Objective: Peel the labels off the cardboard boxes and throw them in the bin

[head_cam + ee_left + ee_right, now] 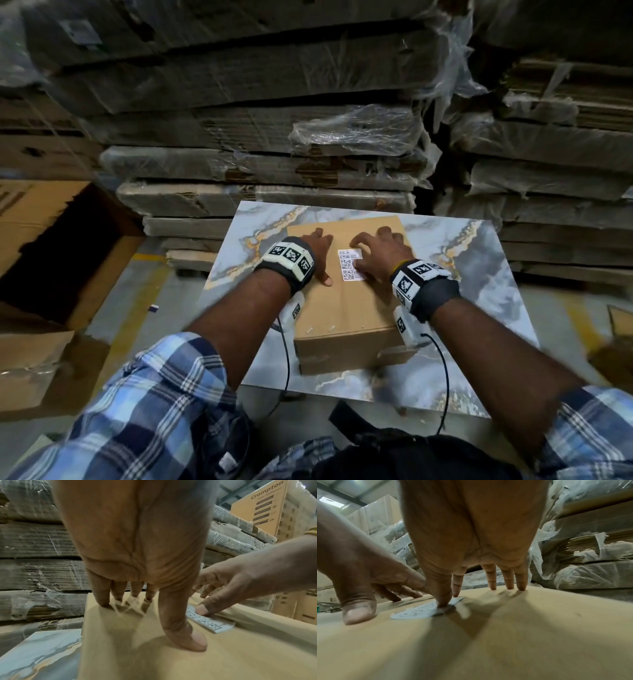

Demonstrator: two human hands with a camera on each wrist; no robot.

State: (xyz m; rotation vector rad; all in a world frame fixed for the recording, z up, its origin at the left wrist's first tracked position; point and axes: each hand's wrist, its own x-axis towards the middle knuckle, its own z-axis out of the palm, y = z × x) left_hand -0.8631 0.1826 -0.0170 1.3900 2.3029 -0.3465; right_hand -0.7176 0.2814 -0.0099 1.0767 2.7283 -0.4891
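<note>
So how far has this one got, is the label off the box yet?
Nothing looks finished: the white label lies flat on top of the cardboard box. In hand: the left hand presses the box top beside it, while the right hand has its thumb on the label's edge, apparently working it loose. Left: lifting it, peeling it off and binning it; no bin is clearly visible.
</note>
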